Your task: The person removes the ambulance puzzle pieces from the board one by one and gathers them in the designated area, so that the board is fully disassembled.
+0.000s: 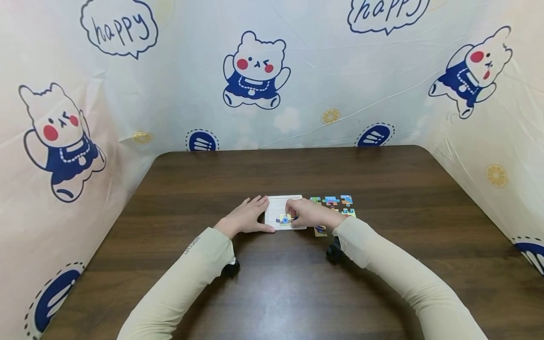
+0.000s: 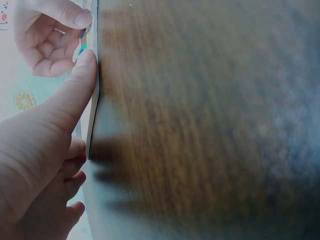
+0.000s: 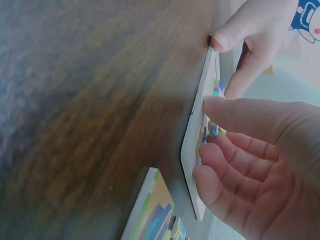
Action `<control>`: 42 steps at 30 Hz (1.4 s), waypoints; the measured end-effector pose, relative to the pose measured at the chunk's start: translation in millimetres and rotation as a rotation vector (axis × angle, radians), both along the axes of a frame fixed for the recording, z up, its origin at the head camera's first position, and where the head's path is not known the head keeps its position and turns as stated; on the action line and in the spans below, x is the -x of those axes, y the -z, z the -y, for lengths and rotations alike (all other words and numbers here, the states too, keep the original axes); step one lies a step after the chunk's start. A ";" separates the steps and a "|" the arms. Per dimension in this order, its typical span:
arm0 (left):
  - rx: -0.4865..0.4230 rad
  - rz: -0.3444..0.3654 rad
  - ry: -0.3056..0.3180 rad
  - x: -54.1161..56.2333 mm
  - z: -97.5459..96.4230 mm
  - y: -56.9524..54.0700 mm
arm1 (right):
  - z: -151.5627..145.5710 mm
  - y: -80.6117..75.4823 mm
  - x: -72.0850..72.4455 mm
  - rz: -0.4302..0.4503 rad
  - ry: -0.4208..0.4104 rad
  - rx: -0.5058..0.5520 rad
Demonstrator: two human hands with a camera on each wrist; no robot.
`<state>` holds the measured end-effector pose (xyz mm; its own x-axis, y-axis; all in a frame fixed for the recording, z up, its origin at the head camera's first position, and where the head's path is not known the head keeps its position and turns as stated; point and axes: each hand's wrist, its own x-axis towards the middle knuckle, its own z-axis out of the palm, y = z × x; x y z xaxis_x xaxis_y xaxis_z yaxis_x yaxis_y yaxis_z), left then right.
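A white puzzle tray (image 1: 276,206) lies flat on the table, with colourful jigsaw pieces (image 1: 284,219) along its near side. My left hand (image 1: 245,218) steadies the tray's left side, fingers extended and thumb against the near left corner. Over the tray's right part, my right hand (image 1: 313,213) has its fingers curled and its thumb low by the near edge. In the right wrist view it pinches a small jigsaw piece (image 3: 214,129) between thumb and fingers, just at the tray's surface. Those fingers hide most of that piece.
Several loose jigsaw pieces (image 1: 331,200) lie right of the tray, partly under my right hand and wrist. One loose piece (image 1: 320,231) sits nearest the front. The brown wooden table (image 1: 272,293) meets a printed cloth (image 1: 297,94) behind and at both sides.
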<state>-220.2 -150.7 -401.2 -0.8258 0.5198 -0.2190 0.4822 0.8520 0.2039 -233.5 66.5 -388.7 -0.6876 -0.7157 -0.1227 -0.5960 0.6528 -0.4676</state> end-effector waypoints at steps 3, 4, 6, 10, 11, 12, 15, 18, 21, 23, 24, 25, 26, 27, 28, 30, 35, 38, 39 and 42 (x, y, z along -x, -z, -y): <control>0.004 -0.005 0.000 0.3 0.2 0.9 | -0.5 0.5 0.5 -0.002 -0.007 0.007; 0.004 -0.006 -0.001 0.3 0.3 1.3 | -0.7 0.7 0.8 -0.005 -0.011 0.011; 0.004 -0.007 -0.002 0.3 0.4 2.0 | -1.1 1.3 1.3 -0.006 -0.015 0.016; 0.003 -0.007 -0.001 0.6 0.4 2.5 | -1.0 2.4 2.3 -0.017 -0.022 0.019; 0.003 -0.007 -0.001 0.8 0.3 2.5 | -1.0 2.5 2.5 -0.018 -0.018 0.021; 0.003 -0.007 0.000 0.8 0.3 2.5 | -0.9 2.6 2.8 -0.019 -0.015 0.023; 0.002 -0.007 0.002 0.9 0.1 2.2 | -1.1 2.4 3.6 -0.014 0.002 0.032; 0.001 -0.006 0.002 0.6 0.0 1.8 | -2.3 1.5 3.9 0.004 0.024 0.042; 0.001 -0.005 0.001 0.5 -0.2 1.5 | -4.6 -0.1 3.7 -0.002 0.027 0.052; 0.002 -0.005 0.001 0.5 -0.3 1.6 | -6.8 -1.4 3.4 -0.017 0.028 0.058; 0.003 -0.005 0.001 0.5 -0.3 1.7 | -8.1 -2.2 3.2 -0.027 0.027 0.058; 0.003 -0.005 0.002 0.6 -0.2 2.0 | -9.6 -3.0 3.2 -0.041 0.025 0.057; 0.004 -0.005 0.002 0.6 -0.2 2.2 | -11.5 -3.8 3.3 -0.054 0.024 0.057; 0.005 -0.005 0.002 0.6 -0.2 2.4 | -13.4 -4.7 3.2 -0.061 0.025 0.056; 0.005 -0.005 0.001 0.6 -0.2 2.5 | -15.3 -5.7 3.1 -0.065 0.026 0.057; 0.004 -0.003 0.001 0.6 -0.1 2.6 | -19.7 -7.7 3.1 -0.083 0.027 0.062; 0.006 -0.009 0.008 0.7 0.1 2.7 | -32.9 -12.6 2.4 -0.092 0.032 0.108; 0.006 -0.015 0.016 0.6 0.3 2.7 | -41.9 -13.5 2.2 -0.092 0.035 0.134; 0.005 -0.017 0.017 0.6 0.3 2.6 | -44.9 -13.8 2.0 -0.093 0.038 0.140; 0.002 -0.019 0.018 0.6 0.2 2.7 | -52.7 -13.9 0.9 -0.103 0.050 0.140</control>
<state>-220.7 -150.9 -403.9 -0.8202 0.5341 -0.2048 0.5011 0.8436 0.1931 -234.4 119.2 -374.8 -0.7265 -0.6855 0.0484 -0.6139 0.6157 -0.4940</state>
